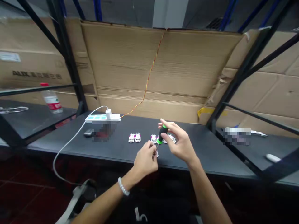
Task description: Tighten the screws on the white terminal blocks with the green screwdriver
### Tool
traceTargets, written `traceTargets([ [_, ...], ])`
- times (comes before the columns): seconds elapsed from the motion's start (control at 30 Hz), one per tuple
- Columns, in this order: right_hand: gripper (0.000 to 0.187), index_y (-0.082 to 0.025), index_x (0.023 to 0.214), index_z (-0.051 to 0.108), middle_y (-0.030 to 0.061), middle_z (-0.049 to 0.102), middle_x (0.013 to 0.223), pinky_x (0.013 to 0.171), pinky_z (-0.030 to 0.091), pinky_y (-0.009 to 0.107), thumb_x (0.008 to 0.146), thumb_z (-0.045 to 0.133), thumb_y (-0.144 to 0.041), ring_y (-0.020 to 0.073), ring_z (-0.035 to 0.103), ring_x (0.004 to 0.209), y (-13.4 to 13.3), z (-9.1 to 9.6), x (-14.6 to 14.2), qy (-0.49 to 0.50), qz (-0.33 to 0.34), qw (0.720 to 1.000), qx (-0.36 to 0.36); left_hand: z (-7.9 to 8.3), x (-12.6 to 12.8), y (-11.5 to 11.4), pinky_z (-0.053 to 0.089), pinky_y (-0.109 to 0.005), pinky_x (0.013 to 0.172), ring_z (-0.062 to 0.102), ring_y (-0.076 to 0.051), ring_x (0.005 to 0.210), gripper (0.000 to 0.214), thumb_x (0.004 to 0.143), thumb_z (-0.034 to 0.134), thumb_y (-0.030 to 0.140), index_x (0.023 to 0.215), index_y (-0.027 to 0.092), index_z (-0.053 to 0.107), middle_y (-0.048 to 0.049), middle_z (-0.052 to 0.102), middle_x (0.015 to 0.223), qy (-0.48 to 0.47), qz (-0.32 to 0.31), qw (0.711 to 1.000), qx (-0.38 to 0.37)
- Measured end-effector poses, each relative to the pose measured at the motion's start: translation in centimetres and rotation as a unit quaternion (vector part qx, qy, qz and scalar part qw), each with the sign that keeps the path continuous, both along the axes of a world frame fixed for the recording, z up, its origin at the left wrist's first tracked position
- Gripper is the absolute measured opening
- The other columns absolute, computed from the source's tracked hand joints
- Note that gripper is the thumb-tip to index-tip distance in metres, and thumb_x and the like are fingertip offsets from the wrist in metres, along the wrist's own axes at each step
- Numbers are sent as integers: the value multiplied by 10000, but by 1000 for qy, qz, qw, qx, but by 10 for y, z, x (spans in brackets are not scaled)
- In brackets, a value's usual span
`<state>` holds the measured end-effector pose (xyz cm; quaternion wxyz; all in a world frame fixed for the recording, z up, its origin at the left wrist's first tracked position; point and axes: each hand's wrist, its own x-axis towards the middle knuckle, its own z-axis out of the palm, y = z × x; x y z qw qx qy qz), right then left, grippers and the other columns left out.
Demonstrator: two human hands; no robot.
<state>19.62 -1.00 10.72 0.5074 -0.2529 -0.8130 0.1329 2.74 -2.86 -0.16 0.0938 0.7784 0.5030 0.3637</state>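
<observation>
Screwdriver (163,130): tilted, black-and-green handle at the upper right, thin shaft sloping down and left into the fingertips of the left hand (146,158). Governing relation: the right hand (178,143) sits high and to the right at the handle, the left low at the tip end, the tool's long axis bridging the two.

Right hand: thumb on the near side, fingers on the far side, handle pinched between them. Left hand: thumb and fingers drawn together, apparently pinching a small white piece (157,154) at the shaft's lower end, just over the near part of the table (112,152). Piece mostly covered; exact contact of tip and piece cannot be told, nor whether the left fingers touch the shaft.

Surroundings: white-and-purple parts lie just beyond the hands. Middle part (153,138) is close behind the left fingertips; right part (172,138) is partly covered by the right hand. Left pair (137,137) stands apart, side by side, unobstructed.

Farther left: power strip (98,118) with a plugged-in adapter (108,114); white cable (54,165) loops over the near edge, well apart from the hands. Cardboard (123,62) closes the back. Only the hands themselves obstruct the work point.
</observation>
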Motion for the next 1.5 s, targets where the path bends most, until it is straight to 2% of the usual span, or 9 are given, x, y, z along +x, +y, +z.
traceTargets([
  [0.1, 415, -289, 1365, 730, 58, 702, 1037, 815, 624, 354, 952, 770, -283, 199, 693, 869, 1, 1, -1, 1, -66, 997, 47, 0, 0, 0, 552, -349, 853, 628, -224, 995, 169, 857, 595, 62, 884, 227, 572, -54, 618, 1091, -2, 2, 1000, 1],
  [0.3, 539, -304, 1589, 524, 117, 668, 1411, 1006, 606, 405, 1057, 545, -220, 250, 686, 1250, 1, -1, 0, -11, 8, 1000, -14, 0, -1, 1, 557, -351, 871, 628, -224, 995, 161, 865, 584, 61, 895, 219, 575, -62, 613, 1105, -2, -10, 1000, 3],
  [0.47, 416, -285, 1378, 714, 72, 706, 1115, 837, 625, 371, 963, 747, -291, 202, 693, 885, 0, 0, 0, -9, -73, 997, 31, 1, -4, 3, 549, -336, 860, 633, -209, 953, 186, 859, 572, 36, 908, 215, 583, -58, 615, 1080, -22, -47, 999, 4],
  [0.63, 546, -287, 1570, 543, 127, 671, 1380, 960, 614, 401, 1031, 574, -205, 256, 690, 1216, -1, 0, 1, -21, -29, 999, 2, 3, -6, 5, 554, -331, 838, 634, -208, 926, 197, 836, 569, 19, 880, 210, 580, -60, 613, 1055, -34, -78, 996, -5],
  [0.83, 473, -275, 1443, 670, 88, 702, 1138, 871, 628, 385, 973, 721, -259, 218, 698, 952, 1, 1, 0, -17, -71, 997, 34, 3, -6, 5, 558, -335, 874, 637, -209, 953, 221, 825, 571, 6, 885, 218, 590, -55, 621, 1071, -41, -72, 997, -6],
  [1.0, 584, -290, 1633, 461, 126, 666, 1430, 1042, 588, 416, 1060, 528, -202, 252, 654, 1310, -1, 2, 3, -39, 16, 999, -31, 4, -5, 5, 569, -340, 870, 642, -209, 946, 202, 826, 580, 18, 864, 215, 591, -54, 621, 1062, -44, -69, 997, -12],
  [1.2, 403, -268, 1351, 732, 70, 724, 1096, 820, 622, 355, 952, 773, -307, 195, 689, 859, -5, 8, -1, -30, -61, 998, 18, 2, -5, 6, 567, -339, 868, 642, -208, 946, 206, 822, 591, 15, 871, 215, 597, -55, 626, 1076, -49, -64, 997, -7],
  [1.4, 469, -293, 1512, 618, 105, 712, 1339, 1011, 605, 408, 1051, 566, -220, 241, 712, 1185, -4, 3, -4, -18, -4, 1000, -3, 1, -5, 5, 570, -345, 861, 640, -214, 937, 204, 844, 575, 20, 893, 216, 604, -62, 625, 1054, -43, -71, 997, 3],
  [1.5, 380, -301, 1391, 708, 76, 736, 1178, 880, 627, 369, 1022, 643, -238, 211, 727, 994, -2, -2, -7, 14, -19, 1000, 6, -1, -4, 5, 574, -361, 893, 640, -226, 976, 209, 844, 577, 22, 914, 216, 613, -70, 629, 1083, -33, -69, 997, 9],
])
